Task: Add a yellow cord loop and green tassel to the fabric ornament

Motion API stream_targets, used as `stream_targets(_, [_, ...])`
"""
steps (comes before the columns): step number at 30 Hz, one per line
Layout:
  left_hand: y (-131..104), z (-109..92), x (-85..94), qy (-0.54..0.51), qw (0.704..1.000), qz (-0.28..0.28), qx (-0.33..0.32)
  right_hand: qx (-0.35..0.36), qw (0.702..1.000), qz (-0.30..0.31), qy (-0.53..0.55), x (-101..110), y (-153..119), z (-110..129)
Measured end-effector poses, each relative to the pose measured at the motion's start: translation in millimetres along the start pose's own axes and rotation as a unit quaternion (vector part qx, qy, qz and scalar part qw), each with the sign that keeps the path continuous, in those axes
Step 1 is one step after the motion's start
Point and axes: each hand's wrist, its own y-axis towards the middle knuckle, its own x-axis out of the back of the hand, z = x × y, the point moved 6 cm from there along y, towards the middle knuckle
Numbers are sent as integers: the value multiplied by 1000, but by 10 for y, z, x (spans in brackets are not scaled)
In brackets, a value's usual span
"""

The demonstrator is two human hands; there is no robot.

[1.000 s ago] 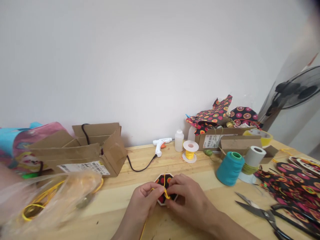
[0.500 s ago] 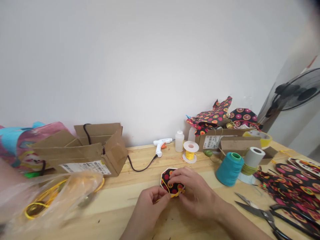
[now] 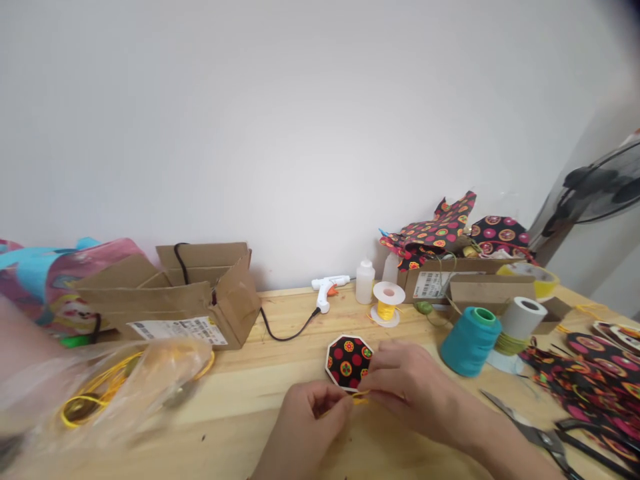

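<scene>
An octagonal piece [image 3: 349, 360] lies on the table in front of me, covered in black fabric with red and orange round motifs and edged in white. At its near edge a short bit of yellow cord [image 3: 360, 399] shows between my hands. My left hand [image 3: 313, 417] pinches at the cord's left end, thumb against fingertips. With its fingers curled at the lower right edge of the piece, my right hand [image 3: 405, 380] grips the cord too. My fingers hide most of the cord.
Behind stand a white glue gun [image 3: 329, 292], a bottle [image 3: 365, 281] and a yellow cord spool [image 3: 387, 305]. Right are a teal thread cone [image 3: 471, 341], scissors [image 3: 545, 437] and fabric pieces [image 3: 595, 393]. Left are a cardboard box [image 3: 165, 307] and a plastic bag [image 3: 135, 393] beside another person's arm [image 3: 25, 360].
My right hand has slid off the face of the octagonal piece to its lower right edge. The cord that crossed the face is now down at the near edge.
</scene>
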Motion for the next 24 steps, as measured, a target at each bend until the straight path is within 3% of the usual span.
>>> stream_targets(5, [7, 47, 41, -45, 998, -22, 49, -104, 980, 63, 155, -90, -42, 2])
stream_targets(9, [0, 94, -14, -107, 990, 10, 90, -169, 937, 19, 306, -186, -4, -28])
stream_targets(14, [7, 115, -29, -144, 985, 36, 87, -185, 886, 3, 425, -287, 37, -50])
stream_targets(18, [15, 127, -6, -190, 978, 45, 76, -159, 908, 4, 388, -319, 42, -10])
stream_targets(24, [17, 80, -28, -247, 965, 79, 41, -155, 972, -18, 175, -341, 18, -2])
